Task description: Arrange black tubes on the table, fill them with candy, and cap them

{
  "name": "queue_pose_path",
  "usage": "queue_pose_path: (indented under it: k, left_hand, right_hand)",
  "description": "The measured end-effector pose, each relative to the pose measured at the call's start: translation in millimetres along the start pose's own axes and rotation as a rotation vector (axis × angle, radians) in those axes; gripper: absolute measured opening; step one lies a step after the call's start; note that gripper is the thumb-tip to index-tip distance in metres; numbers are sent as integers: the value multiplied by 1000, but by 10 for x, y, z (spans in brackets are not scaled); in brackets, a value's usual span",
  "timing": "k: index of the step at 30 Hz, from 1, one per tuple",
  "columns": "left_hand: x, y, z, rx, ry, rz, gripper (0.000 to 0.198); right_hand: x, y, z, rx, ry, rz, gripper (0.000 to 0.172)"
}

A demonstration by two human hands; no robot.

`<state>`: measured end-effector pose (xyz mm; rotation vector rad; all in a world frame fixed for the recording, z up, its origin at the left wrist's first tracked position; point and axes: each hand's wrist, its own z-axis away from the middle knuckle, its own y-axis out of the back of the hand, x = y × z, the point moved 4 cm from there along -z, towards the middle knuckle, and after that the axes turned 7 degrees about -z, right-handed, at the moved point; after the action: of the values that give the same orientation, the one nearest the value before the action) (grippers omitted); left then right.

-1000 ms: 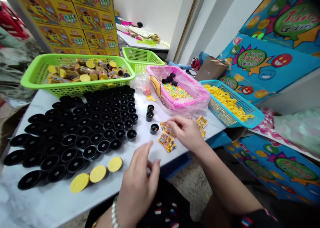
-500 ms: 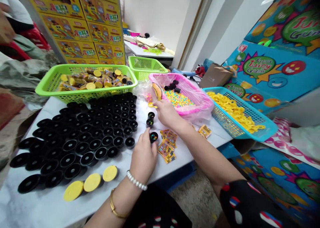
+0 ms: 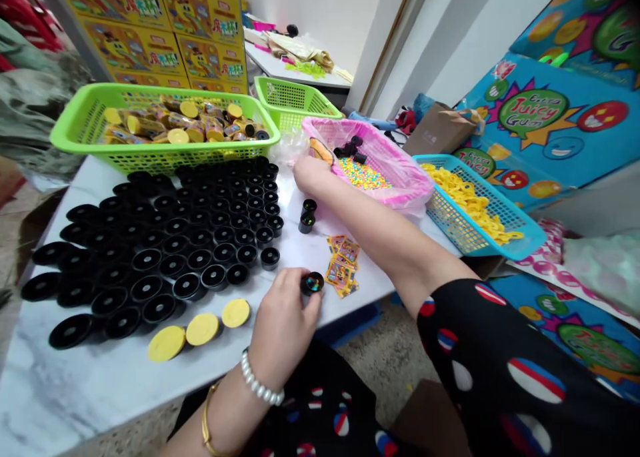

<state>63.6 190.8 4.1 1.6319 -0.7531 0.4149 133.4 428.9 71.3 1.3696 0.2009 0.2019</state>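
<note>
My left hand (image 3: 285, 313) is closed around a small black cup (image 3: 313, 283) with coloured candies inside, near the table's front edge. Beyond it, two more black cups (image 3: 307, 224) with bits of candy stand close together. My right hand (image 3: 311, 174) reaches to the near left corner of the pink basket (image 3: 407, 185), beside a clear plastic bag (image 3: 290, 147); its fingers are turned away and hidden. Small printed packets (image 3: 342, 265) lie in a loose pile right of the held cup. Several rows of black cups (image 3: 187, 285) fill the table's left side.
Three yellow-topped cups (image 3: 202, 329) stand at the front. A green basket (image 3: 165, 149) holds wrapped tubes; the pink basket holds candy beads (image 3: 364, 175) and black pieces. A blue basket (image 3: 525, 233) of yellow pieces (image 3: 467, 200) stands right, by blue cartons (image 3: 545, 120). Yellow boxes (image 3: 210, 27) are stacked behind.
My right hand has moved left and away from me, towards the plastic bag, covering the yellow ring seen earlier. My left hand keeps its cup, now farther from the two cups. The view has shifted.
</note>
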Motion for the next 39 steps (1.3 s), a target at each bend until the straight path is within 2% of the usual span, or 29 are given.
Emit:
queue_pose_path:
  k: [2, 4, 5, 6, 8, 9, 11, 13, 15, 20, 24, 28, 32, 35, 39]
  left_hand:
    - [-26, 72, 85, 18, -14, 18, 20]
    - [-52, 128, 151, 51, -23, 43, 20]
    - [-65, 143, 175, 66, -24, 57, 21]
    - [-77, 148, 192, 76, -22, 70, 22]
    - [-93, 132, 208, 69, -19, 89, 25]
    - [-97, 116, 210, 56, -18, 94, 26]
    - [-99, 88, 208, 29, -20, 97, 29]
    - [-96, 80, 207, 29, -30, 92, 29]
    - [-91, 86, 208, 47, -41, 86, 29]
    - [-86, 100, 208, 61, -36, 89, 23]
    - [-75, 115, 208, 51, -14, 74, 22]
    - [-63, 111, 196, 9, 1, 23, 17]
    - [-62, 113, 169, -27, 25, 11, 17]
    - [-38, 127, 157, -85, 22, 77, 18]
    - [-11, 126, 177, -204, 98, 260, 22]
  right_hand:
    - [-37, 127, 248, 77, 32, -15, 26]
    - [-57, 190, 661, 127, 142, -103, 29]
    - [-65, 198, 919, 166, 257, -308, 31]
    - [-47, 154, 1183, 144, 322, -523, 30]
    - [31, -69, 1655, 16, 315, -945, 27]
    - [78, -238, 1836, -70, 236, -1137, 31]
    - [133, -595, 2075, -218, 80, -1350, 41]
    - [167, -848, 2145, -210, -26, -1437, 43]
    - [172, -956, 2120, -157, -50, -1484, 40]
    - [163, -931, 2085, -216, -101, -1634, 35]
    - [130, -973, 2128, -234, -99, -1575, 33]
    - [62, -1071, 2148, -182, -133, -1570, 30]
    - [19, -1069, 2161, -107, -164, -1537, 27]
    - [14, -1046, 2167, -89, -149, -1507, 27]
    - [35, -1044, 2162, -95, -135, -1487, 29]
